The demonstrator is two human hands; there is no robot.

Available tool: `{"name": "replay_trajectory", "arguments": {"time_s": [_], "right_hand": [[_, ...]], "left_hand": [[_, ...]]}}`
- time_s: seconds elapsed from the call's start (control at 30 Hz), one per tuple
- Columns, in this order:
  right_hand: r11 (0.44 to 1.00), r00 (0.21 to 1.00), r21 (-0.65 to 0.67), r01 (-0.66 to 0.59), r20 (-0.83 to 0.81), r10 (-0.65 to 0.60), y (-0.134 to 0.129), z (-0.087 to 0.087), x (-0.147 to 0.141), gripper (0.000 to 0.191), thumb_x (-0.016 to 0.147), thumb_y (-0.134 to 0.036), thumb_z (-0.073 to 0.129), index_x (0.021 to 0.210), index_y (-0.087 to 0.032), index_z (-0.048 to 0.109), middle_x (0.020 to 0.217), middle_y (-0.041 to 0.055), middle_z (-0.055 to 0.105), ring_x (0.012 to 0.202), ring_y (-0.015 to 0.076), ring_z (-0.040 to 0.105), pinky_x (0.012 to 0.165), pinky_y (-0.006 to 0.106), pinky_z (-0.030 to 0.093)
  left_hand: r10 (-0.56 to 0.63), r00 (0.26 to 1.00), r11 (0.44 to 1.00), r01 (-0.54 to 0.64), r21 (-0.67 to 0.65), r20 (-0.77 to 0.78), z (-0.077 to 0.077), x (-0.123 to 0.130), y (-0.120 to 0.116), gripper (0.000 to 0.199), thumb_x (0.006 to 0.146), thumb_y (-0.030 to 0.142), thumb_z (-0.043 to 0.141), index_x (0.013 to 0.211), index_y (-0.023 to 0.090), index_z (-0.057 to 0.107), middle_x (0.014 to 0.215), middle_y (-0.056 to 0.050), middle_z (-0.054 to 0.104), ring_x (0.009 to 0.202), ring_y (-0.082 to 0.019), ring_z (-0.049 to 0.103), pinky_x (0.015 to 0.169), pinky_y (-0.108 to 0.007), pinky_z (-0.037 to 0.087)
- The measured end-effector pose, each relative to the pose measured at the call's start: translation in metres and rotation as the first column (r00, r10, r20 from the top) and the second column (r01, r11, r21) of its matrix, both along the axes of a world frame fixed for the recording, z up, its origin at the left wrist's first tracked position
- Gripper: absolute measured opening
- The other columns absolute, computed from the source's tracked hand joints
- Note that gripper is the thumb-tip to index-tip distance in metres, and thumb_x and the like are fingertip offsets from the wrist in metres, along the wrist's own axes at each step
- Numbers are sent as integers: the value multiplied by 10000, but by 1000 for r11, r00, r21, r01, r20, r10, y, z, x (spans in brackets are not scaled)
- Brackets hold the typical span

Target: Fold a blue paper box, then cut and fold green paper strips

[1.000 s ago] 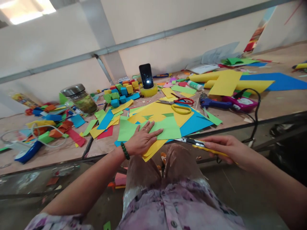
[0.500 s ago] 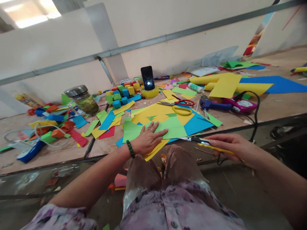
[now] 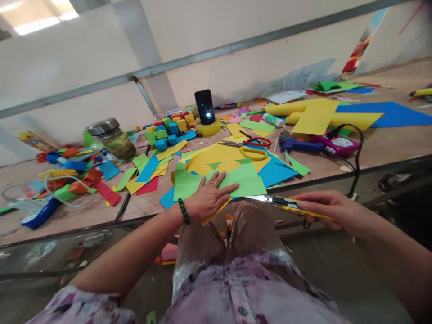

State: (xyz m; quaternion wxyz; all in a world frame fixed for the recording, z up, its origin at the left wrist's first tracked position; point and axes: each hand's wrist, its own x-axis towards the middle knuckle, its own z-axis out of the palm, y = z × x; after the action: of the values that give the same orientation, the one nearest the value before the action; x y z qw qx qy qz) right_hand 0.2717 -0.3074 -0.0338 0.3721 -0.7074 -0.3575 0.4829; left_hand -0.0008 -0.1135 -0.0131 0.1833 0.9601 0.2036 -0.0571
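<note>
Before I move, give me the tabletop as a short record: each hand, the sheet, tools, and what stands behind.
Left hand: spread flat on the green sheet
Right hand: gripping a yellow-and-black cutter
Cutter blade: out, beside the sheet's near edge; contact unclear
Under sheet: yellow paper and blue paper
Tools lying by: scissors, blue glue gun
Behind: upright phone, coloured blocks, lidded jar
</note>
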Motion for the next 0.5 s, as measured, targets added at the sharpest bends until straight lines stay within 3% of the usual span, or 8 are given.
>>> {"name": "replay_trajectory", "arguments": {"time_s": [0.3, 0.5], "right_hand": [[1000, 998, 0, 6, -60, -6, 13, 1, -25, 645, 652, -600, 701, 1104, -140, 685, 561, 44, 644, 342, 41, 344, 327, 159, 204], [1000, 999, -3, 9, -44, -9, 5, 5, -21, 642, 652, -617, 701, 1086, -143, 688, 552, 38, 633, 347, 36, 340, 335, 159, 190]], "left_hand": [[2, 1000, 1000, -2, -18, -3, 0, -1, 1, 470, 996, 460, 209, 1458, 419, 289, 1609, -47, 34, 1467, -327, -4, 1114, -647, 52], [-3, 1000, 999, 2, -55, -7, 1, 8, -8, 469, 997, 450, 222, 1458, 410, 295, 1610, -46, 24, 1463, -345, -16, 1108, -658, 67]]}}
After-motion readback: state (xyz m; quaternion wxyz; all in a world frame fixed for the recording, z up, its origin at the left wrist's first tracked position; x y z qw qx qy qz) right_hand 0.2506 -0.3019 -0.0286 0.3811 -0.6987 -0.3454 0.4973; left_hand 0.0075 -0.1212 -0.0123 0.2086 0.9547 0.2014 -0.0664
